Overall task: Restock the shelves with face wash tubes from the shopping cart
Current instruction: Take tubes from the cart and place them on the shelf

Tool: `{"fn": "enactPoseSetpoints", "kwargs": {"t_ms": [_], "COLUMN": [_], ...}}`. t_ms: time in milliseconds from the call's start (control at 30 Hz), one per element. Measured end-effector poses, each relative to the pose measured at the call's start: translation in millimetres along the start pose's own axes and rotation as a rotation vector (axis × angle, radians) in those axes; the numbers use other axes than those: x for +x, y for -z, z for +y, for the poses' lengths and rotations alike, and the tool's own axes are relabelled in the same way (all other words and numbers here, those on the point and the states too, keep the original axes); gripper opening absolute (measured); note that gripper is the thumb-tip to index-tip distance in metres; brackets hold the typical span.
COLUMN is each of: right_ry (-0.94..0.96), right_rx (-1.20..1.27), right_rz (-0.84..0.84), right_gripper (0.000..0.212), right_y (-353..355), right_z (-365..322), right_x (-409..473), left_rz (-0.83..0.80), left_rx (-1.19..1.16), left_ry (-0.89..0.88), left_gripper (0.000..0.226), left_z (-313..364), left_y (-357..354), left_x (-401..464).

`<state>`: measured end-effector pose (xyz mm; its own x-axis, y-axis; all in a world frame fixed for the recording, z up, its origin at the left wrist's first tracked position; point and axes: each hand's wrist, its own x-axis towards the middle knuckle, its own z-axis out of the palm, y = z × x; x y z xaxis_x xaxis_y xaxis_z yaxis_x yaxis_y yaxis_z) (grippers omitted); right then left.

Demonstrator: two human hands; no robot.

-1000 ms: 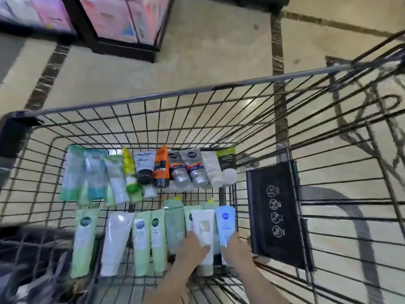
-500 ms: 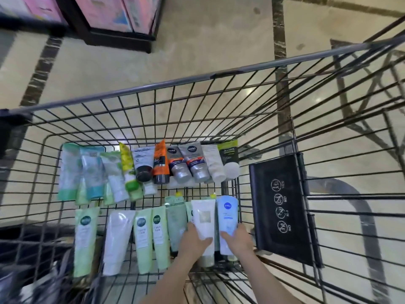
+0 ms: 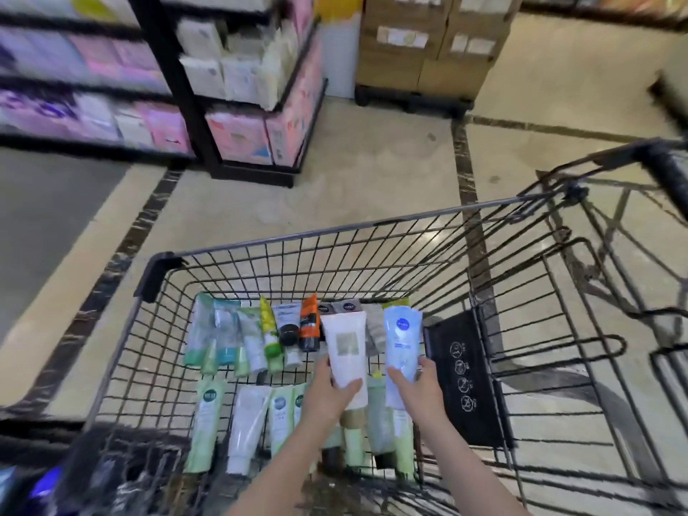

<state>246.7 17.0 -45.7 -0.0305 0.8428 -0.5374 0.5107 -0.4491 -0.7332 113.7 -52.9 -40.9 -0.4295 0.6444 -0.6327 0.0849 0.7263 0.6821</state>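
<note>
The wire shopping cart (image 3: 298, 240) holds two loose rows of face wash tubes lying flat on its floor: a far row with teal, yellow-green, black-capped and orange tubes (image 3: 309, 327), and a near row of pale green and white tubes (image 3: 247, 422). A black panel (image 3: 465, 381) with white symbols hangs inside the cart's right wall. Above the rows, the left hand (image 3: 327, 391) grips a white tube (image 3: 346, 351), fingers wrapped round its lower half with the thumb across the front, cap end down and crimped end pointing away. The right hand (image 3: 417, 385) grips a light blue tube (image 3: 402, 342) the same way, fingers curled round its lower part, just beside the black panel. Both tubes are raised clear of the ones lying below, and they stand side by side with a narrow gap between them. Both forearms reach in from the near edge of the cart. Beyond the cart's far rim lies open tiled floor (image 3: 372, 162), then black shelves (image 3: 178, 91) stocked with pink and white packs at the left and stacked cardboard boxes (image 3: 428, 42) at the back.
</note>
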Motion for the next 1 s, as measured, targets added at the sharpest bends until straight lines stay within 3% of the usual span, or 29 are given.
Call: {"fn": "enactPoseSetpoints", "kwargs": {"t_ms": [333,467,767,1000], "right_ry": [0.396,0.559,0.789,0.919], "right_rx": [0.349,0.416,0.604,0.632], "right_rz": [-0.017,-0.08,-0.321,-0.632], "right_gripper": [0.039,0.046,0.038,0.031], "right_y": [14,17,13,0], "right_z": [-123,-169,-243,-267], "right_x": [-107,-156,-253,-331], "left_rz": [0.269,0.403,0.731,0.969], "left_rx": [-0.308,-0.362,-0.498,-0.6], "left_ry": [-0.334,-0.479,-0.726,-0.803], "left_gripper": [0.064,0.05,0.04,0.041], "left_z": [64,87,109,91], "left_y": [96,135,204,233], "left_x": [-105,-149,-249,-340]}}
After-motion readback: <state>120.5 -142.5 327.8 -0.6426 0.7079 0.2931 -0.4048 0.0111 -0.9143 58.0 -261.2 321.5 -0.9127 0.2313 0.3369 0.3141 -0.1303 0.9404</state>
